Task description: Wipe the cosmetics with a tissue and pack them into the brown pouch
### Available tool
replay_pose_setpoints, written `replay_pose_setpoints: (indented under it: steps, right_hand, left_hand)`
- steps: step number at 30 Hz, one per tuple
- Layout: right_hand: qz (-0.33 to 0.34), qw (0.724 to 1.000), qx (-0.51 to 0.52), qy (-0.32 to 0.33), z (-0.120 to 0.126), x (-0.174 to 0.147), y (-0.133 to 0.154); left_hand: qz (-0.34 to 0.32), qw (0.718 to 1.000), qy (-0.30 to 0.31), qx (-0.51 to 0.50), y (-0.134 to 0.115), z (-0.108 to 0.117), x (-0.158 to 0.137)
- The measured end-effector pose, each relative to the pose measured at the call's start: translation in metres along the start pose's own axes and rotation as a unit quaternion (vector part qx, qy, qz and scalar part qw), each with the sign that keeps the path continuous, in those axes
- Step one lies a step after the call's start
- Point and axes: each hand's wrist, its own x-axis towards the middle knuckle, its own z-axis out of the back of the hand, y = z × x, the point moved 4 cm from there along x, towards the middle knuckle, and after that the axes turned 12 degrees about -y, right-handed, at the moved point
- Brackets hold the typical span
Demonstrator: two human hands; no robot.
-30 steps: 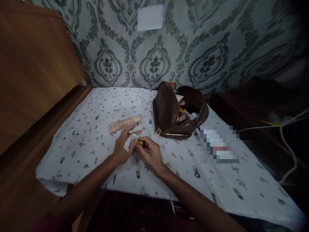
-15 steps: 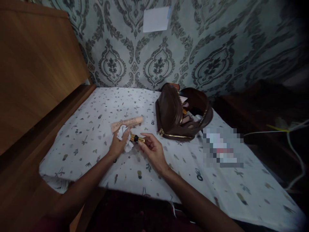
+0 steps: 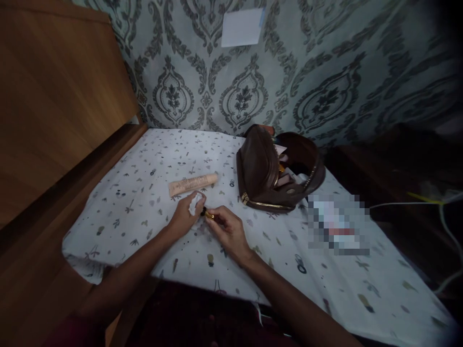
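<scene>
A crumpled white tissue (image 3: 196, 203) is held in my left hand (image 3: 182, 217), its fingers closed around it. My right hand (image 3: 231, 233) pinches the gold end of a small gold-and-black cosmetic tube (image 3: 209, 215), which looks like a lipstick. The tube's black part meets my left fingertips; whether they grip it too is hidden. Just beyond my left hand, a beige squeeze tube (image 3: 193, 184) with printed text lies flat on the patterned white cloth (image 3: 141, 193).
To the right of the beige tube stands an unzipped brown bag (image 3: 256, 168) full of small items. A pixelated patch (image 3: 338, 225) hides something beside it. A wooden cabinet (image 3: 68, 72) rises at left, and a white cable (image 3: 401, 204) runs at right.
My right hand has moved in toward my left, and less of the gold-and-black tube shows. The tissue is bunched smaller in my left hand. The view has shifted slightly.
</scene>
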Motion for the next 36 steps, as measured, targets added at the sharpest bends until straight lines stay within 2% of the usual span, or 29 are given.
replay_pose_setpoints:
  steps: [3,5,8,10,12,16,20,24,27,30,33,36]
  right_hand:
    - [0.004,1.000,0.019,0.001,0.000,0.000,0.001]
    - [-0.012,0.999,0.039,-0.004,0.000,0.000,0.000]
    - [-0.074,0.993,0.093,-0.019,0.000,0.001,-0.004]
    - [-0.117,0.985,0.125,-0.028,0.001,0.003,-0.006]
    - [-0.142,0.978,0.145,-0.040,0.003,0.007,-0.008]
    - [-0.202,0.954,0.210,-0.072,0.006,0.014,-0.015]
    - [-0.276,0.918,0.279,-0.053,0.002,0.013,-0.021]
    - [-0.298,0.906,0.298,-0.049,-0.002,0.011,-0.023]
    - [-0.291,0.911,0.285,-0.065,-0.004,0.010,-0.026]
    - [-0.266,0.929,0.249,-0.063,-0.004,0.009,-0.027]
    - [-0.232,0.952,0.201,-0.016,-0.006,0.006,-0.023]
    - [-0.193,0.967,0.162,0.030,-0.008,0.002,-0.017]
  left_hand:
    - [0.096,0.992,-0.048,-0.067,0.013,0.004,0.007]
    - [0.156,0.981,-0.054,-0.106,0.021,0.005,0.008]
    - [0.224,0.959,-0.070,-0.159,0.028,0.003,0.008]
    - [0.245,0.946,-0.076,-0.197,0.028,0.002,0.006]
    - [0.237,0.944,-0.062,-0.220,0.025,0.000,0.005]
    - [0.213,0.952,0.020,-0.217,0.015,-0.005,0.000]
    - [0.183,0.965,0.063,-0.176,0.005,-0.007,-0.006]
    - [0.156,0.967,0.104,-0.173,0.003,-0.012,-0.011]
    - [0.137,0.974,0.099,-0.153,0.006,-0.014,-0.013]
    - [0.097,0.986,0.087,-0.103,0.007,-0.014,-0.013]
    - [0.048,0.995,0.068,-0.049,0.007,-0.012,-0.011]
    - [0.028,0.998,0.049,-0.020,0.006,-0.009,-0.009]
